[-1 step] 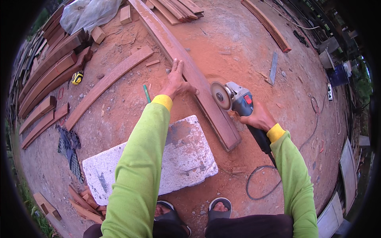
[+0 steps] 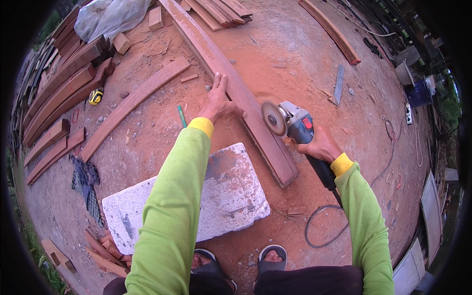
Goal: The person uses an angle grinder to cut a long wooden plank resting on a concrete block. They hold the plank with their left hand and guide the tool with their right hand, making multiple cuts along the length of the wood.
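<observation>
A: Where is the plank (image 2: 238, 88) placed?
B: It is laid diagonally from the top of the view, its near end just beside the white block (image 2: 238, 182); rocking is best prevented.
A: How is the angle grinder (image 2: 298, 125) held?
B: Its body is wrapped by the right hand (image 2: 322, 143); a firm, level grip is advised.
A: And the left hand (image 2: 216, 102)?
B: It is laid on the plank, fingers extended, thumb apart, and is best kept clear of the disc (image 2: 275, 119). Whether wood is touched by the disc cannot be told.
</observation>
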Available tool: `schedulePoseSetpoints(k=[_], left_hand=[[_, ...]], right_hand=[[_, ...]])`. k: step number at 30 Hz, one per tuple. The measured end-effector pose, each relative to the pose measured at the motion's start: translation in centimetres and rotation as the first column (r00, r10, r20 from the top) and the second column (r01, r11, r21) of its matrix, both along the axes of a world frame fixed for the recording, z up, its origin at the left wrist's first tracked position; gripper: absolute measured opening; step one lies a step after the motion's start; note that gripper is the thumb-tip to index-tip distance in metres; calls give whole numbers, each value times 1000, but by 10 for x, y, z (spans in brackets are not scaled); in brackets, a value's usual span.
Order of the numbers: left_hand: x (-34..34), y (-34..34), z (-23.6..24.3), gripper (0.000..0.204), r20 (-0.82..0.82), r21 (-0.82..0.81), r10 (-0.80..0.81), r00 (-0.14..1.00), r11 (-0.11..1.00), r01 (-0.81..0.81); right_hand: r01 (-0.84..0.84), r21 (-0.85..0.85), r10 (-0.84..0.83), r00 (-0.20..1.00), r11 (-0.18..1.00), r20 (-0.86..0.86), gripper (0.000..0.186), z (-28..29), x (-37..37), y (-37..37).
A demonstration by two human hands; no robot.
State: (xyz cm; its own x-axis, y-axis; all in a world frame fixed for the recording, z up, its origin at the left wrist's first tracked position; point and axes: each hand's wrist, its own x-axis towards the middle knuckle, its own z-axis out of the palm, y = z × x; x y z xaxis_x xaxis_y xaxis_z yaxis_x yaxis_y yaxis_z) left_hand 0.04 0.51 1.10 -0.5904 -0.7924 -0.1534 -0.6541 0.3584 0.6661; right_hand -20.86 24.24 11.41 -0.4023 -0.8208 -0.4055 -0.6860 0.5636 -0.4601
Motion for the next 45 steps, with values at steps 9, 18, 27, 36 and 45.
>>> schedulePoseSetpoints(k=[9,18,27,36,45], left_hand=[[0,-1,-7,142,-42,-21,1,999,1000,-2],[-2,-3,-9,143,7,-32,-7,1000,999,8],[-1,-3,-13,143,-45,-47,5,999,999,-7],[3,-3,-11,143,-13,-32,6,1000,999,-6],[3,-4,-13,143,-45,-20,-1,999,1000,0]], right_hand=[[15,14,-16,999,1000,29,64,-2,-1,-6],[10,2,-10,1000,1000,29,62,-8,-6,-9],[-24,-33,24,1000,999,18,59,-2,-2,-7],[6,4,-6,1000,1000,6,62,-2,1,-14],[8,66,-8,1000,998,0,66,-2,0,-22]])
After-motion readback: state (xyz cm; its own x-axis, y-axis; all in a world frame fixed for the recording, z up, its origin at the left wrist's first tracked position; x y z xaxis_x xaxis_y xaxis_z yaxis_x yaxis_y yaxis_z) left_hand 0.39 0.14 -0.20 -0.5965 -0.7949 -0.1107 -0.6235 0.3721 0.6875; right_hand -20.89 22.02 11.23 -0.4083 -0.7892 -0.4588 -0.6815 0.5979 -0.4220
